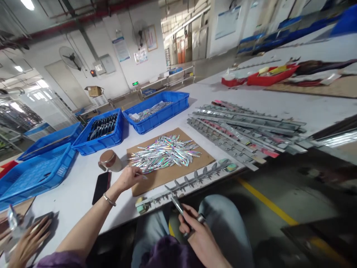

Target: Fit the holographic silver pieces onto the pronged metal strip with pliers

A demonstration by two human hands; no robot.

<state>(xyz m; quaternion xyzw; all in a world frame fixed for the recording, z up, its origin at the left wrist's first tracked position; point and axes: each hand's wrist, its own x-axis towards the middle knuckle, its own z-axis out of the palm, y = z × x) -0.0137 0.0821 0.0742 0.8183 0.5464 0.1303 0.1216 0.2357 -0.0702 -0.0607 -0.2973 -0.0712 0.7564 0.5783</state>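
Observation:
My left hand (129,179) is closed in a pinch at the near left edge of a pile of slim, shiny silver pieces (167,152). One such piece seems to stick out from its fingertips. The pile lies on a brown cardboard sheet (154,181). My right hand (195,223) is wrapped round metal pliers (178,205), whose tip reaches a long metal rack (185,184) along the table's front edge. Grey leaf-shaped pieces stand upright on the rack's clips, and greenish blocks (141,206) support its ends.
A phone (101,187) and a brown-topped mug (110,160) lie left of the cardboard. Blue trays (156,123) stand behind. More metal racks (237,130) are heaped at right. At far left are another person's hands (32,234).

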